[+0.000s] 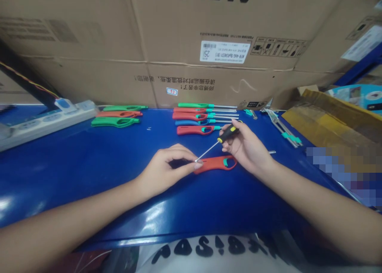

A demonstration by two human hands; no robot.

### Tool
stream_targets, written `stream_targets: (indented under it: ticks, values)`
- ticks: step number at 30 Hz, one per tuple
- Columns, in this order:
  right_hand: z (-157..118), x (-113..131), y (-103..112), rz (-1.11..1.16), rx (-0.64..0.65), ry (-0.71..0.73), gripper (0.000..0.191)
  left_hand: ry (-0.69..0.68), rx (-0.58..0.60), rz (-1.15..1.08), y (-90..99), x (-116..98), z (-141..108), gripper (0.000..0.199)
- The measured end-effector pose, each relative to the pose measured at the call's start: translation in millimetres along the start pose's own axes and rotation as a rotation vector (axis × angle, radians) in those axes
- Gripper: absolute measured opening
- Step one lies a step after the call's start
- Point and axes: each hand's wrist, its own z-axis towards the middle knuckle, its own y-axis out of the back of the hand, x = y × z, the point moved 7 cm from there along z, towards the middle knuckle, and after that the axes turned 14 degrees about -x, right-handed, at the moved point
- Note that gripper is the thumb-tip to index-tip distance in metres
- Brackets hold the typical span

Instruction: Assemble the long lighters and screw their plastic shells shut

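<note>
A red long-neck lighter (213, 164) with a green trigger lies in front of me on the blue table. My left hand (171, 165) is closed at its left end, thumb and forefinger pinching there. A screwdriver (229, 133) with a black and yellow handle is gripped in my right hand (249, 147). The shaft slants down to the left, and its tip meets the left fingertips at the lighter's end. Whether the tip touches a screw is hidden by the fingers. The lighter's metal tube passes behind my right wrist.
Behind lies a row of coloured lighters (191, 116) with metal tubes. Green and orange handle shells (117, 122) sit farther left, near a white power strip (47, 123). Metal tubes with green parts (282, 127) lie right, beside a taped carton (331, 125). A big cardboard box (113, 46) walls the back.
</note>
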Motion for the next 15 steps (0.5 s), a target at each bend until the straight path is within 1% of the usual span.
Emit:
stream_targets:
  ticks: [5,9,12,15]
  values:
    - [1,2,2,-0.022,-0.015,0.020,0.035,-0.026,-0.012,0.001,0.8,-4,2,0.006]
    - [1,5,1,-0.034,-0.006,0.057,0.034,-0.020,0.000,0.004,-0.9,-3,2,0.005]
    - [-2,10,0,-0.064,0.009,0.113,0.035,-0.015,0.003,0.007,-1.8,-2,1,0.005]
    - [-8,20,-3,-0.107,0.024,0.222,0.037,-0.001,0.003,0.016,-1.9,1,-1,0.005]
